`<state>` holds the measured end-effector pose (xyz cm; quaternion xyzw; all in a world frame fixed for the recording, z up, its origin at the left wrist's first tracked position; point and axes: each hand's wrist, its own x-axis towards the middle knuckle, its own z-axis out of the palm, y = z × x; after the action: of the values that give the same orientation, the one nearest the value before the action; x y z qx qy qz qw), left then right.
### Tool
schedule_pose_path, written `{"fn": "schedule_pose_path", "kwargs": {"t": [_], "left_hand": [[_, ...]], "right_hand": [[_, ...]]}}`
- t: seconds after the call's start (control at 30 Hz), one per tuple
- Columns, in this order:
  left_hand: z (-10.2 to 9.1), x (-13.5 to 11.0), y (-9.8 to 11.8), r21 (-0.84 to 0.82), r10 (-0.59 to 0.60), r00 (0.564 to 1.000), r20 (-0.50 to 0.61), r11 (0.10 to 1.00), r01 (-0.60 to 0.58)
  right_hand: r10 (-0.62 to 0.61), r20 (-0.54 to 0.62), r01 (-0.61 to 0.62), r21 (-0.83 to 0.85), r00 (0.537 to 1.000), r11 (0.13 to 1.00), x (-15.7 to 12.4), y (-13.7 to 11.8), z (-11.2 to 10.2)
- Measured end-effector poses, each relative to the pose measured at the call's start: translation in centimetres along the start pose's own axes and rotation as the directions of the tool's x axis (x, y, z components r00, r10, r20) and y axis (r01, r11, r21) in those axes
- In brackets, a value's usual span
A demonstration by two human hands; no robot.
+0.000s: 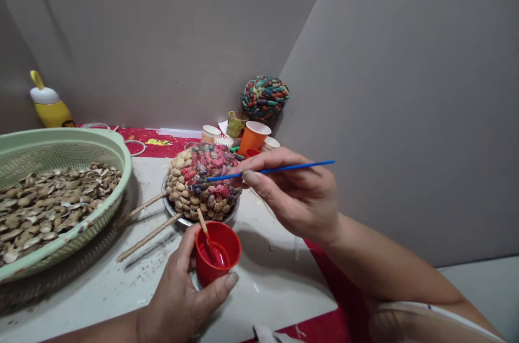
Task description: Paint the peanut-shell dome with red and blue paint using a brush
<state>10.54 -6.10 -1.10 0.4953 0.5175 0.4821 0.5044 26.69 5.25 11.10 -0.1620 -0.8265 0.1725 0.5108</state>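
Note:
Wrapped round a red cup point(205, 273) is my left hand point(184, 289). Pinkish-red liquid lies in the cup, and a wooden stick point(201, 220) leans out over its rim. My right hand point(298, 192) pinches a thin blue paintbrush point(284, 168), its tip pointing left at a rounded form covered in peanut shells point(203, 205). Some shells are bare tan, others red, pink or dark. Whether the tip touches the shells I cannot tell. The form rests on a metal dish point(165, 202), and two twine-wrapped sticks point(148, 237) stretch from it toward the lower left.
On the left stands a green basket point(125, 162) of peanut shells, with a yellow bottle point(52, 108) behind it. Several paper cups, one an orange cup point(253, 140), sit behind the form. A multicoloured shell-covered ball point(265, 97) is by the grey wall point(182, 35).

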Motion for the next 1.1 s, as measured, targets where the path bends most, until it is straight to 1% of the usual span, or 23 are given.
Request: {"fn": "schedule_pose_path", "kwargs": {"t": [0.07,0.13,0.2,0.33,0.5,0.73,0.93,1.03,1.1], "left_hand": [[0.0,0.0,0.3,-0.002,-0.023,1.0,0.008,1.0,0.023],[0.0,0.0,0.6,0.0,-0.036,0.999,0.011,0.999,0.036],[0.0,-0.1,0.6,-0.002,-0.028,1.0,0.011,1.0,0.028],[0.0,-0.2,0.3,-0.005,-0.033,0.999,0.008,0.999,0.033],[-0.1,-0.1,0.1,0.006,-0.015,1.0,0.018,1.0,0.015],[-0.1,0.1,0.4,-0.004,-0.027,0.999,0.035,1.0,0.028],[0.0,0.1,0.5,-0.04,0.017,0.998,0.068,0.999,-0.014],[-0.1,0.2,0.2,-0.036,0.05,0.996,0.074,0.998,-0.047],[-0.1,0.1,-0.2,-0.021,0.074,0.996,0.057,0.997,-0.073]], "right_hand": [[-0.108,0.034,0.108,-0.016,0.994,0.994,-0.1,0.2,0.3],[-0.223,0.071,0.227,-0.048,0.972,0.973,-0.3,0.4,0.5],[-0.289,0.111,0.299,-0.082,0.951,0.951,-0.5,0.4,0.5],[-0.308,0.149,0.327,-0.124,0.939,0.937,-1.4,0.3,0.2],[-0.337,0.132,0.353,-0.119,0.932,0.928,-1.9,0.1,-0.3],[-0.388,0.135,0.402,-0.11,0.912,0.909,-1.3,1.0,0.7],[-0.369,0.233,0.401,-0.107,0.9,0.91,-1.6,-0.1,0.1],[-0.357,0.221,0.389,-0.119,0.907,0.914,-1.5,-0.6,-0.1],[-0.363,0.178,0.387,-0.128,0.915,0.913,-1.3,-0.5,0.2]]}}
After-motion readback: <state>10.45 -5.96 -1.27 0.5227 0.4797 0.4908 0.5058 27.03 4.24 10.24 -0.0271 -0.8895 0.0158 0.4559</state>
